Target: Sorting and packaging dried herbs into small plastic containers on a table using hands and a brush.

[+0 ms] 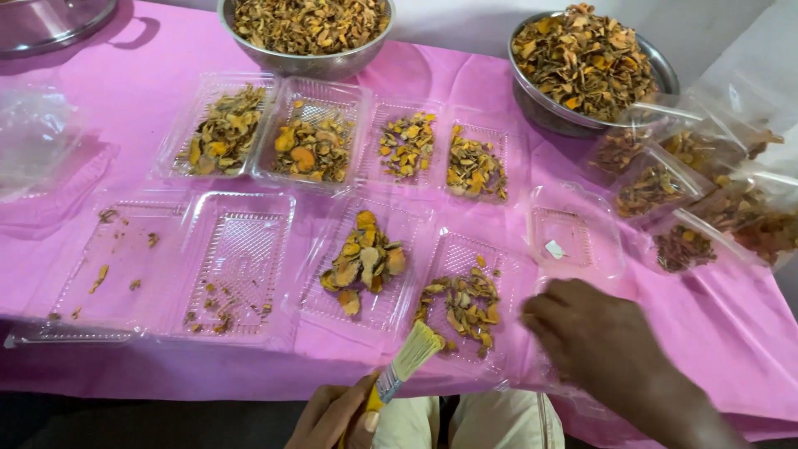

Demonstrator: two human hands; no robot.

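Observation:
My left hand [332,416] sits at the bottom edge, gripping a small paintbrush [407,357] with a yellow handle and pale bristles. The bristles point up toward a clear plastic tray [453,249] holding dried yellow-brown slices [465,303]. My right hand [594,337] hovers knuckles-up over the table's front right, fingers curled, just right of that tray and below a small tray [603,241] holding a white scrap. Whether it holds anything is hidden. Another tray [399,220] to the left holds larger orange slices [364,262].
A pink cloth [150,50] covers the table. Two steel bowls [316,62] [540,112] heaped with dried slices stand at the back. Several filled trays line the middle row; two nearly bare trays [241,266] lie at front left. Filled plastic bags [706,199] pile at the right.

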